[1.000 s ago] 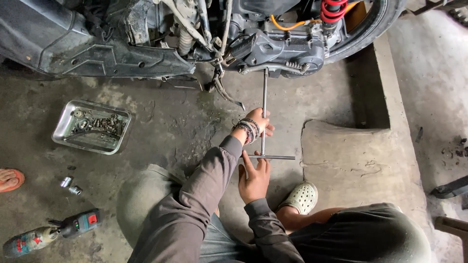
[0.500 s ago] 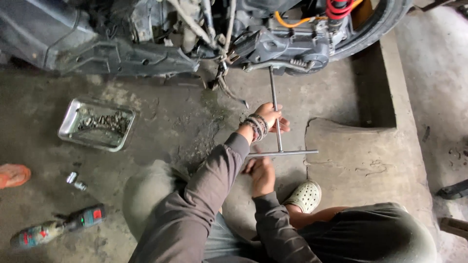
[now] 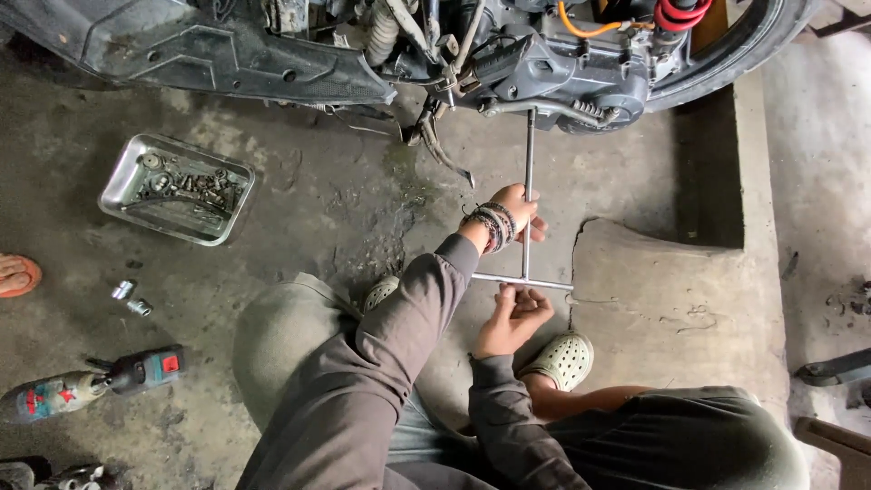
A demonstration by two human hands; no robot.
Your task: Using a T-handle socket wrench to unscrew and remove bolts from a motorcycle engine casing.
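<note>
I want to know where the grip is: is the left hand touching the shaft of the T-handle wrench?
Touching. The head view shows the left hand wrapped around the wrench shaft, fingers crossing it with no gap.

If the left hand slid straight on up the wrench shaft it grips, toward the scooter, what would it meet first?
Bare shaft of the T-handle wrench lies ahead of the left hand, so the first thing it would meet is probably the dark engine casing where the shaft's tip sits. Depth there is hard to judge.

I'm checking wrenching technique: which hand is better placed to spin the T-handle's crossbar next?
Right hand, probably: its fingers already touch the crossbar, while the left hand grips the T-wrench shaft higher up, steadying it.
</note>
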